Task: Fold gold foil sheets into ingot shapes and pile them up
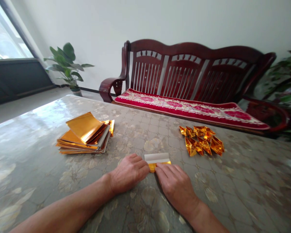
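Observation:
A small sheet of gold foil paper [156, 157] lies on the table in front of me, partly folded. Its far strip shows the pale back, and the near strip shows shiny gold. My left hand [130, 173] has its fingers curled together at the sheet's left end. Over the right part of the gold strip, my right hand [176, 182] presses with bent fingers. Both thumbs are largely hidden. To the left rests a stack of gold foil paper sheets [84, 139]. On the right sits a cluster of folded gold paper ingots [201, 140].
The table [135, 129] has a patterned, glossy cover. Beyond its far edge stands a dark red wooden bench [184, 64] with a red floral cushion [174, 103]. A potted plant [69, 64] is at the back left, and more leaves [286, 81] show at the right.

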